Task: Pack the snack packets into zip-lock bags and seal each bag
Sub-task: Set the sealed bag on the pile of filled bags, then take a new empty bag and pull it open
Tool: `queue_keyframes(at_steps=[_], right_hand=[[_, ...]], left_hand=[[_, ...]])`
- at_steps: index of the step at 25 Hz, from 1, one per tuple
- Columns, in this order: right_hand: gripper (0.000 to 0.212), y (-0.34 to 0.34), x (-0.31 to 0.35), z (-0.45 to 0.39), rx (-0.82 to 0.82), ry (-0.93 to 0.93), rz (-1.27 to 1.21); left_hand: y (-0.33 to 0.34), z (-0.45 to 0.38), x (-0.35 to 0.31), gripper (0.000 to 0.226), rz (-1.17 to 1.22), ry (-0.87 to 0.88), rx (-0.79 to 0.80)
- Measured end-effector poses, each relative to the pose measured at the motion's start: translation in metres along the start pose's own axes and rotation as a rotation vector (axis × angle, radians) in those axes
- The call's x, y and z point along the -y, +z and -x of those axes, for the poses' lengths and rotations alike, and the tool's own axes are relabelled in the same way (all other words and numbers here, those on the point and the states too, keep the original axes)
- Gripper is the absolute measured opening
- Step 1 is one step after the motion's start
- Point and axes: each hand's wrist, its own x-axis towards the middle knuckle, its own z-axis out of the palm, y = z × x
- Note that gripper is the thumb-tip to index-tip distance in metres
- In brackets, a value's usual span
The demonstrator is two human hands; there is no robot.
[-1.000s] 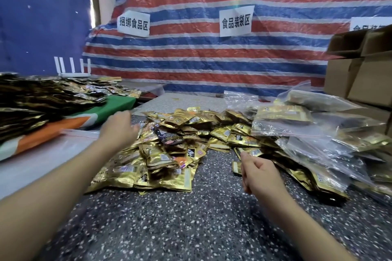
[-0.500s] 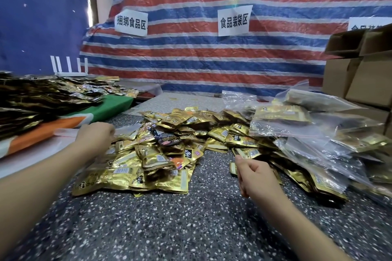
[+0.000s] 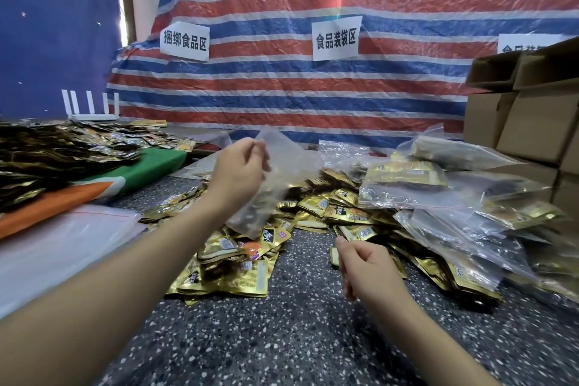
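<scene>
A striped tarpaulin (image 3: 313,88) hangs behind the speckled floor (image 3: 297,338). On the floor, a heap of gold snack packets (image 3: 238,260) serves as the landmark. To its right lie filled zip-lock bags (image 3: 438,197), gold packets showing through the clear plastic, with cardboard boxes (image 3: 529,122) behind them. Left of the heap lies a flat stack of clear bags (image 3: 62,244). Above the heap, the left hand (image 3: 239,169) pinches the top edge of an empty zip-lock bag (image 3: 272,178), which hangs down over the packets. At the heap's right front edge, the right hand (image 3: 365,266) hovers with fingers loosely curled, holding nothing.
</scene>
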Motion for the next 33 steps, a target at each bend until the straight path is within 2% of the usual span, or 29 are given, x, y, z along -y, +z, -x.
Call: queue_keyframes(at_steps=[4, 8, 10, 15, 20, 22, 24, 26, 27, 30, 33], right_hand=[[0.032, 0.0, 0.006, -0.002, -0.071, -0.069, -0.101], [0.013, 0.002, 0.01, -0.001, -0.169, -0.116, -0.06], [0.016, -0.001, 0.01, -0.002, -0.265, -0.087, 0.008], [0.011, -0.001, 0.012, 0.0, -0.069, -0.003, 0.122], [0.022, 0.0, 0.015, 0.005, -0.004, -0.023, -0.029], [0.019, -0.002, 0.017, 0.004, -0.044, -0.012, -0.066], [0.019, -0.003, 0.016, 0.004, -0.08, -0.017, -0.072], [0.02, -0.004, 0.017, 0.004, -0.093, -0.016, -0.091], [0.021, -0.004, 0.017, 0.003, -0.094, -0.01, -0.112], [0.024, -0.006, 0.019, 0.003, -0.084, 0.025, -0.189], [0.019, -0.007, 0.022, 0.004, -0.077, 0.033, -0.229]], left_hand=[[0.045, 0.025, -0.021, 0.039, 0.32, -0.168, 0.04], [0.063, 0.055, -0.013, 0.04, 0.307, -0.162, 0.098], [0.063, 0.06, -0.008, 0.039, 0.312, -0.177, 0.086], [0.058, 0.068, -0.001, 0.039, 0.472, -0.331, 0.102], [0.059, 0.07, 0.001, 0.037, 0.463, -0.406, 0.134], [0.059, 0.073, 0.002, 0.028, 0.332, -0.35, 0.097], [0.056, 0.077, 0.002, 0.022, 0.071, -0.156, 0.012], [0.053, 0.082, -0.003, 0.014, -0.063, 0.057, -0.022], [0.053, 0.085, -0.007, 0.011, -0.069, 0.123, 0.021], [0.06, 0.096, -0.015, 0.019, -0.103, 0.211, 0.243], [0.064, 0.1, -0.014, 0.021, -0.141, 0.257, 0.337]])
